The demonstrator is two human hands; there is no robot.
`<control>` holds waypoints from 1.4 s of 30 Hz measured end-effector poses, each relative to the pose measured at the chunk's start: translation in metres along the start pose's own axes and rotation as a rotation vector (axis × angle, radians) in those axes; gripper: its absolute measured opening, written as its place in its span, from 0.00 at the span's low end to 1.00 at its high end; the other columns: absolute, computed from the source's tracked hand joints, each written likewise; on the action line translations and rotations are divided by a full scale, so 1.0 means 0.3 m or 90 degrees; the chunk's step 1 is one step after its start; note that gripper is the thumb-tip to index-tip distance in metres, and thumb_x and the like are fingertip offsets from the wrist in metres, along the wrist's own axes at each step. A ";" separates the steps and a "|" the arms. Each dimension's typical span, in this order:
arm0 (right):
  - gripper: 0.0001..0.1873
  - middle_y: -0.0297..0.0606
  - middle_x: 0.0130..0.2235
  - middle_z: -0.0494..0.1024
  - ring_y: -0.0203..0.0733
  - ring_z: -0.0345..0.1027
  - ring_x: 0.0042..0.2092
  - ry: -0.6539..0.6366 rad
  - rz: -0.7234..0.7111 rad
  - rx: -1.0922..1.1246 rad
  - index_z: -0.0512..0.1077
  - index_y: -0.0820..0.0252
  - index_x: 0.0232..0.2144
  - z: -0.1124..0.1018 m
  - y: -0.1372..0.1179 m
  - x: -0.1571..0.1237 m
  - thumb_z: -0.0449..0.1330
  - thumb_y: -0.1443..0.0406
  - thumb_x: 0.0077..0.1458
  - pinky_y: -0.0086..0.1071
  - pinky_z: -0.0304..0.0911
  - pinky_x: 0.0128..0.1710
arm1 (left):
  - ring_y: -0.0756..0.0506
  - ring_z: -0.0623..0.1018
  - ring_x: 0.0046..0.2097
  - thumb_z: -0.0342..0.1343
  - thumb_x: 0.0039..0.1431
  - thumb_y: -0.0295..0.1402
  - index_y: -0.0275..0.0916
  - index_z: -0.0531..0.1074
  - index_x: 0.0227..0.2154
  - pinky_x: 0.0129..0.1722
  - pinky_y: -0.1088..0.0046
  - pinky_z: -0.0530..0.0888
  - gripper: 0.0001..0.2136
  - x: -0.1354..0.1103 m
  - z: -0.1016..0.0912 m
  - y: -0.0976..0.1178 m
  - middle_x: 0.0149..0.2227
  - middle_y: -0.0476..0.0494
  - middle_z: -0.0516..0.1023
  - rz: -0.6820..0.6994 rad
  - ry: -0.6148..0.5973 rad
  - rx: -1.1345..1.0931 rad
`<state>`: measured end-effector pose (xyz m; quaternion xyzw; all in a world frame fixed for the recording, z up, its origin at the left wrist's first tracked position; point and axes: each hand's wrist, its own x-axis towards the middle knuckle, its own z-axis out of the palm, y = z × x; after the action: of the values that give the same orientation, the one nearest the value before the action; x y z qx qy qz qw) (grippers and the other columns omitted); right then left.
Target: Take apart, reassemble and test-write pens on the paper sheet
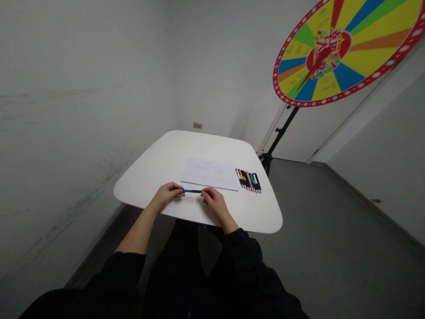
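Note:
A blue and black pen (191,191) lies level between my two hands, close to the near edge of the white table. My left hand (168,195) pinches its left end, and my right hand (214,201) pinches the dark right end. Both tips of the pen are partly covered by fingers. Just beyond the pen lies a sheet of printed white paper (212,173), perhaps a small stack. To the right of the paper several pens (249,180) rest side by side in a row, in black, white, yellow, pink and green.
The white table (149,166) has rounded corners and stands near the walls. Behind it to the right, a colourful prize wheel (372,57) leans over on a black stand (279,137). A pale door (299,137) is behind the stand. Grey floor (325,221) stretches to the right.

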<state>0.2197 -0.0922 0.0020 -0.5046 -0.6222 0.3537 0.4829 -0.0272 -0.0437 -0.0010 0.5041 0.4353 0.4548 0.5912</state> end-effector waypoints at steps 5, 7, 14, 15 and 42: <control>0.14 0.34 0.30 0.79 0.40 0.73 0.29 -0.011 0.010 0.019 0.75 0.57 0.43 0.002 0.003 0.000 0.61 0.56 0.57 0.34 0.70 0.34 | 0.40 0.86 0.38 0.77 0.42 0.41 0.35 0.78 0.36 0.41 0.63 0.82 0.22 -0.004 0.000 0.001 0.33 0.38 0.85 0.009 -0.006 0.005; 0.17 0.35 0.32 0.80 0.40 0.74 0.29 -0.010 0.010 0.033 0.75 0.58 0.45 0.003 0.006 0.001 0.62 0.56 0.56 0.34 0.70 0.33 | 0.40 0.86 0.38 0.77 0.42 0.42 0.35 0.78 0.35 0.42 0.63 0.83 0.22 -0.006 0.002 0.006 0.33 0.38 0.85 0.006 -0.007 0.003; 0.17 0.38 0.34 0.82 0.39 0.74 0.28 0.010 0.025 0.058 0.76 0.58 0.41 0.004 0.002 0.001 0.60 0.52 0.60 0.33 0.70 0.33 | 0.40 0.86 0.38 0.77 0.41 0.43 0.34 0.78 0.35 0.43 0.62 0.82 0.23 -0.006 0.005 0.010 0.33 0.37 0.85 0.006 -0.007 0.012; 0.16 0.38 0.33 0.82 0.39 0.74 0.28 0.007 0.027 0.049 0.77 0.58 0.38 0.003 -0.001 0.000 0.59 0.52 0.61 0.33 0.70 0.33 | 0.40 0.86 0.38 0.77 0.41 0.43 0.34 0.77 0.35 0.43 0.62 0.82 0.23 -0.006 0.005 0.009 0.33 0.37 0.85 0.008 -0.005 0.012; 0.14 0.38 0.34 0.81 0.42 0.75 0.32 0.033 -0.025 0.072 0.78 0.57 0.42 -0.001 0.020 0.002 0.63 0.57 0.56 0.36 0.72 0.37 | 0.41 0.86 0.37 0.78 0.39 0.42 0.35 0.78 0.34 0.41 0.66 0.82 0.23 -0.003 0.002 0.003 0.31 0.41 0.84 0.005 -0.006 -0.011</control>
<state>0.2217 -0.0903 -0.0032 -0.4730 -0.5982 0.3658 0.5335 -0.0268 -0.0446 -0.0001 0.5028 0.4269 0.4585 0.5957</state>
